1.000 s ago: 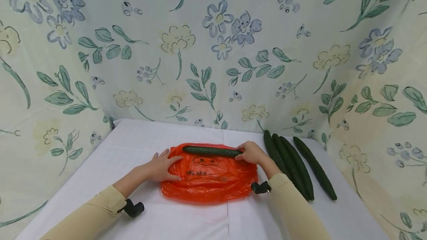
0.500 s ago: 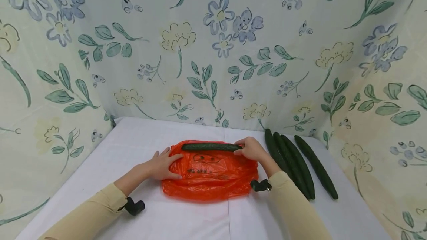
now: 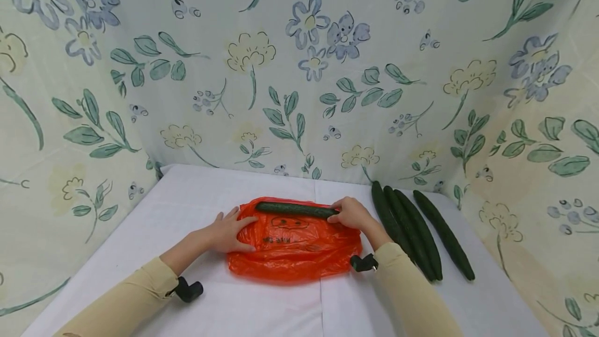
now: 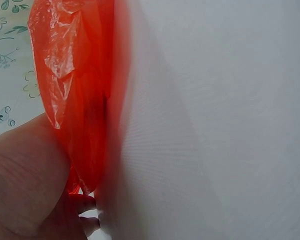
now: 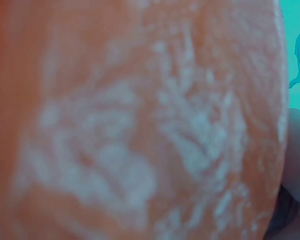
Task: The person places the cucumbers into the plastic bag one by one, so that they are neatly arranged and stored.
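A dark green cucumber [image 3: 296, 209] lies across the back part of an orange-red plastic bag [image 3: 290, 269] in the head view. My right hand [image 3: 353, 216] grips the cucumber's right end, its fingertips hiding that tip. At the bag's left side, my left hand [image 3: 229, 232] rests with fingers spread and thumb extended against the plastic. The left wrist view catches the bag's crumpled edge [image 4: 75, 75] beside the base of that hand [image 4: 27, 175]. Blurred plastic [image 5: 140, 125] fills most of the right wrist view, with only a sliver of hand at its right edge.
Several cucumbers [image 3: 416, 233] lie close together to the right of the bag, partly behind the right forearm. Another single cucumber [image 3: 443, 234] lies just right of them. A white cloth [image 3: 262, 306] covers the table, and a floral curtain [image 3: 210, 66] hangs behind.
Over the last half second the cucumber's right end has come slightly toward me with the right hand, so it lies at more of a slant. The left hand has stayed in place.
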Demonstrator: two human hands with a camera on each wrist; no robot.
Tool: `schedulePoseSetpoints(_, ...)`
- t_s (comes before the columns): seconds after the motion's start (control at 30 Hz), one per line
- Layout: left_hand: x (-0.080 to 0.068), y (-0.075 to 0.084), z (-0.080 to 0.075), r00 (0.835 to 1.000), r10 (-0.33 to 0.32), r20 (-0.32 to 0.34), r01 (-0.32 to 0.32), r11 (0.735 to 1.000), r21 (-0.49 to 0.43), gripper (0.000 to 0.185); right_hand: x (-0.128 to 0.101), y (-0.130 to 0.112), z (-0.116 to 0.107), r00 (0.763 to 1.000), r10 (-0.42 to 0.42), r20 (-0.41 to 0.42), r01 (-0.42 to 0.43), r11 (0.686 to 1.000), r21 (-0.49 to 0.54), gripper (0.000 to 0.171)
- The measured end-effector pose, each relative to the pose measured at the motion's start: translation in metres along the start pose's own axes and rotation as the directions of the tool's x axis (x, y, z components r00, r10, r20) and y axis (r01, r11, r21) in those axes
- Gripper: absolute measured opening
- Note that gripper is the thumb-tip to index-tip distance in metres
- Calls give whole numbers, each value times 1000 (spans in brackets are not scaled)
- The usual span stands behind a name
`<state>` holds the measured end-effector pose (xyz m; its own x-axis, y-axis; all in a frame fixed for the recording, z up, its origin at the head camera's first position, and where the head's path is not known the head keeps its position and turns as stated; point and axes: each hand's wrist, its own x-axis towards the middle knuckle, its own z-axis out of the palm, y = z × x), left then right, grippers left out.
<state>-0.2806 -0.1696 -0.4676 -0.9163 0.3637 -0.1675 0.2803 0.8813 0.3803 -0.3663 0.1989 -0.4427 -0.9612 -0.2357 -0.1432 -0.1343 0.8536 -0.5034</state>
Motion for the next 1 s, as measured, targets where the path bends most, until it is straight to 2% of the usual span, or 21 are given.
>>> schedulePoseSetpoints(0.53, -1, 1, 0, 1000, 0, -3, 0, 1000, -5, 90, -2, 5, -3, 999, 22, -28, -24, 997, -69, 38)
schedulePoseSetpoints(0.77, -2, 0, 0, 1000, 0, -8, 0, 1000, 9, 90, -6, 8, -5, 993, 107, -40, -109, 992, -62, 49)
schedulePoseSetpoints(1.0, 0, -1, 2, 1000, 3, -6, -3, 1000, 2, 91, -12, 9, -5, 989, 128, -70, -133, 989, -65, 49)
